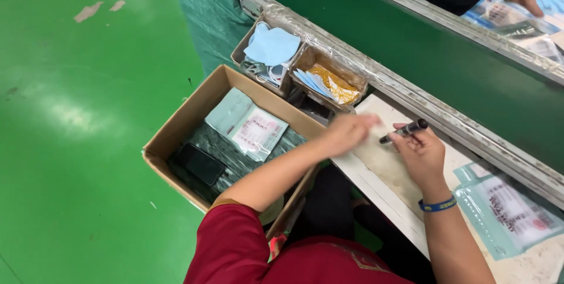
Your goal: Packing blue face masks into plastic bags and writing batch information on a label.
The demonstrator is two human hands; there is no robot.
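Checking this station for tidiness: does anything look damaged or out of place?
Mostly orderly. The green floor has two patches of worn paint at upper left, and the white worktop under the hands looks stained brown. Nothing seems spilled.

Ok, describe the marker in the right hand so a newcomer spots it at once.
Find the green conveyor belt crossing the upper right. On the pale worktop below its metal rail, the right hand grips a black marker, the only slim dark stick among flat bags.

worn white bench [376, 169] carrying a clear packet [508, 213], right side
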